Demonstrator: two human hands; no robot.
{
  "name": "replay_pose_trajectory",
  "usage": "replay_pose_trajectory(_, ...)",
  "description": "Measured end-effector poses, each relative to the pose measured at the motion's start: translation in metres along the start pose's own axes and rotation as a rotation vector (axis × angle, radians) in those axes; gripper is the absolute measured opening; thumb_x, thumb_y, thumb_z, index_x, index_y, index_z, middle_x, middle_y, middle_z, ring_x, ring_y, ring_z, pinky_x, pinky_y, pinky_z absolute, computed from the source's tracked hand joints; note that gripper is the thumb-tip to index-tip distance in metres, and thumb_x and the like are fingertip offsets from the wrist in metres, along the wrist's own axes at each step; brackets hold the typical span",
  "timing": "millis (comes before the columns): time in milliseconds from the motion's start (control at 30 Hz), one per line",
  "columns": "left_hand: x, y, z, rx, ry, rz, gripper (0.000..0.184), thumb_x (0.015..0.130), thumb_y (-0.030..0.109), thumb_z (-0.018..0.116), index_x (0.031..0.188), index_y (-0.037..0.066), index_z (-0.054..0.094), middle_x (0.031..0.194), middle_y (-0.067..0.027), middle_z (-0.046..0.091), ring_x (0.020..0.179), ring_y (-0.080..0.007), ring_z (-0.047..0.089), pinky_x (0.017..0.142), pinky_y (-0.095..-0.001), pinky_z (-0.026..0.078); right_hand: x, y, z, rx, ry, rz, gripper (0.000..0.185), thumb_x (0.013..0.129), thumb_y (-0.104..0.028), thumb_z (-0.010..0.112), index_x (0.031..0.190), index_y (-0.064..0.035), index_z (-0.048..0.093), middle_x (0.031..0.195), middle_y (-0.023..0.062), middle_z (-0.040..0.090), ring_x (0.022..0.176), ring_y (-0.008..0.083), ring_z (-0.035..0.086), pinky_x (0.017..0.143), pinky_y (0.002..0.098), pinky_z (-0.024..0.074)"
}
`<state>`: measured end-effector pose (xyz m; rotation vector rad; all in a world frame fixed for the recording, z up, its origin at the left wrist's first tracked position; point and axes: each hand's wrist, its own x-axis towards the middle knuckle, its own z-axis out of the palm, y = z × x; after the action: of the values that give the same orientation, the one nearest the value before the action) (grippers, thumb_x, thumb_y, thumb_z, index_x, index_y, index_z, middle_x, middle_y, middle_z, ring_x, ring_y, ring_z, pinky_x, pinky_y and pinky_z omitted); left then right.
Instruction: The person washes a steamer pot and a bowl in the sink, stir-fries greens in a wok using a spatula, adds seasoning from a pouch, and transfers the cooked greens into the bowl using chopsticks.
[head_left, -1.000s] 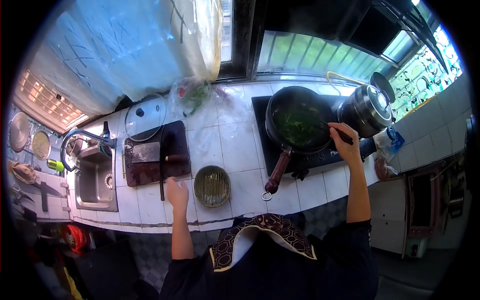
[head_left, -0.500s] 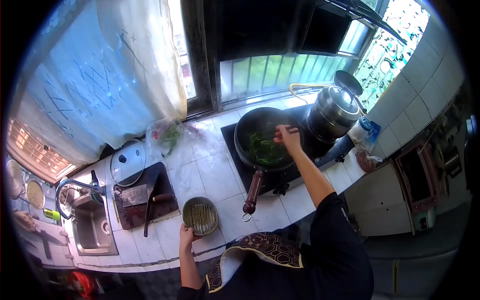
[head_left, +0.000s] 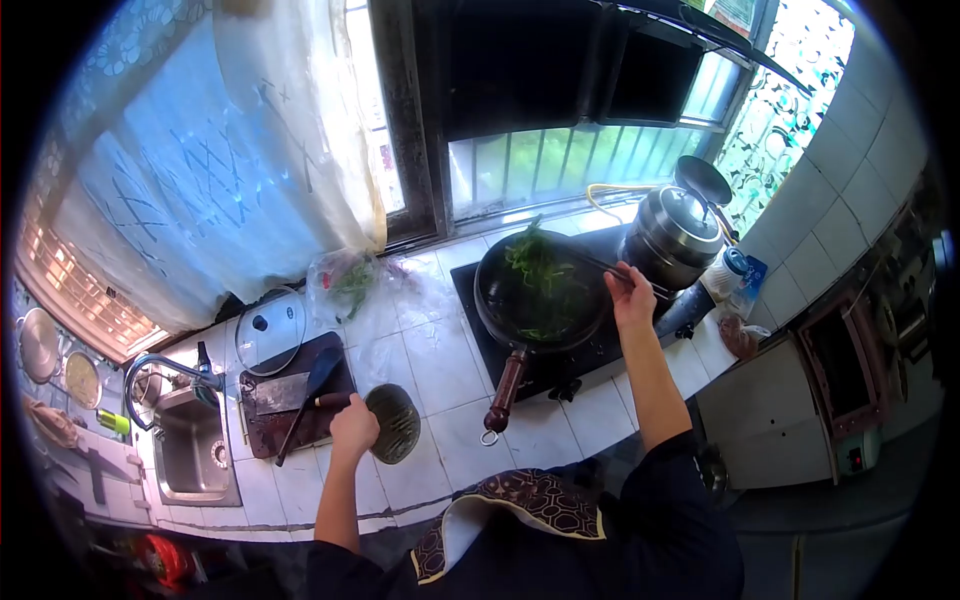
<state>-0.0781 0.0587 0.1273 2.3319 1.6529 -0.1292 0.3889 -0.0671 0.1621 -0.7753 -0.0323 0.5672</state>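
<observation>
My left hand [head_left: 355, 428] is closed at the left rim of the ridged, greenish bowl [head_left: 397, 425], which looks tilted. My right hand [head_left: 630, 295] grips dark chopsticks [head_left: 592, 262] over the right side of the black wok [head_left: 500, 300]. The chopsticks hold up a clump of leafy greens [head_left: 537, 262] near the wok's far side. More greens lie low in the wok, whose brown handle [head_left: 508, 388] points towards me. What is under my left palm is hidden.
A dark board [head_left: 335, 370] with a cleaver [head_left: 280, 393] and black spatula [head_left: 300, 407] lies left, beside a glass lid [head_left: 270, 338]. The sink [head_left: 188, 450] is further left. A steel pot [head_left: 675, 235] stands right of the wok; plastic bags [head_left: 370, 285] lie behind the counter's middle.
My left hand moved from beside the board to the bowl, which now looks tilted. My right hand shifted right, and the chopsticks have raised greens. The camera view has turned.
</observation>
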Motion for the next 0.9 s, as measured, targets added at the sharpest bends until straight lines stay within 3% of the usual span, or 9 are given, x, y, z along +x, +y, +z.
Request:
replay_pose_trajectory(233, 0.007, 0.019, -0.035, 0.017, -0.104, 0.026, 0.039, 0.07, 0.021, 0.049, 0.099, -0.006, 0.046, 0.09, -0.0291, 0.06, 0.086, -0.0419, 0.059, 0.078, -0.0467, 0.046, -0.029, -0.056, 0.017, 0.095, -0.099, -0.139, 0.024, 0.089, -0.014, 0.047, 0.101, 0.0044, 0.056, 0.094, 0.0133, 0.06, 0.09, 0.025, 0.06, 0.078, 0.0383, 0.0521)
replay_pose_trajectory(500, 0.008, 0.019, -0.056, -0.082, -0.009, 0.042, 0.038, 0.071, 0.024, 0.05, 0.095, -0.005, 0.047, 0.088, -0.0285, 0.06, 0.085, -0.0426, 0.058, 0.077, -0.0474, 0.045, -0.03, -0.083, 0.033, 0.11, -0.186, -0.189, 0.026, 0.09, -0.015, 0.044, 0.101, 0.006, 0.055, 0.097, 0.0153, 0.058, 0.09, 0.0258, 0.06, 0.078, 0.0362, 0.0526)
replay_pose_trajectory(733, 0.023, 0.016, -0.074, -0.255, 0.144, 0.001, 0.035, 0.073, 0.025, 0.048, 0.095, -0.002, 0.051, 0.088, -0.0241, 0.061, 0.086, -0.0387, 0.058, 0.076, -0.0423, 0.044, -0.02, -0.114, 0.079, 0.141, -0.305, -0.27, 0.026, 0.09, -0.013, 0.043, 0.102, 0.0086, 0.052, 0.094, 0.0181, 0.059, 0.087, 0.0276, 0.061, 0.079, 0.0364, 0.0532)
replay_pose_trajectory(800, 0.033, 0.018, -0.077, -0.653, 0.096, -0.06, 0.036, 0.073, 0.024, 0.047, 0.096, -0.003, 0.051, 0.083, -0.0216, 0.06, 0.081, -0.0337, 0.059, 0.077, -0.0402, 0.044, -0.02, -0.121, 0.095, 0.14, -0.329, -0.303, 0.027, 0.09, -0.012, 0.043, 0.102, 0.0104, 0.051, 0.092, 0.0188, 0.059, 0.086, 0.0284, 0.061, 0.08, 0.0364, 0.0534)
replay_pose_trajectory(833, 0.04, 0.023, -0.076, -0.778, 0.149, 0.084, 0.036, 0.072, 0.021, 0.047, 0.1, -0.002, 0.05, 0.082, -0.0168, 0.059, 0.072, -0.0272, 0.06, 0.067, -0.0372, 0.048, -0.021, -0.124, 0.102, 0.126, -0.34, -0.315, 0.026, 0.091, -0.012, 0.043, 0.102, 0.0107, 0.051, 0.092, 0.0191, 0.059, 0.087, 0.0288, 0.061, 0.079, 0.0363, 0.0535)
replay_pose_trajectory(867, 0.044, 0.027, -0.073, -0.786, 0.153, 0.084, 0.036, 0.072, 0.021, 0.047, 0.1, -0.002, 0.05, 0.082, -0.0168, 0.059, 0.072, -0.0272, 0.06, 0.067, -0.0372, 0.048, -0.023, -0.126, 0.11, 0.111, -0.353, -0.326, 0.026, 0.091, -0.011, 0.042, 0.102, 0.0109, 0.051, 0.092, 0.0193, 0.059, 0.087, 0.0292, 0.061, 0.079, 0.0361, 0.0536)
replay_pose_trajectory(900, 0.039, 0.049, -0.083, -1.006, 0.006, 0.07, 0.036, 0.072, 0.019, 0.047, 0.102, -0.001, 0.049, 0.084, -0.0153, 0.059, 0.069, -0.025, 0.06, 0.061, -0.0351, 0.05, -0.028, -0.131, 0.121, 0.177, -0.33, -0.268, 0.026, 0.092, -0.01, 0.041, 0.103, 0.0115, 0.05, 0.092, 0.0198, 0.059, 0.088, 0.029, 0.06, 0.08, 0.0351, 0.0535)
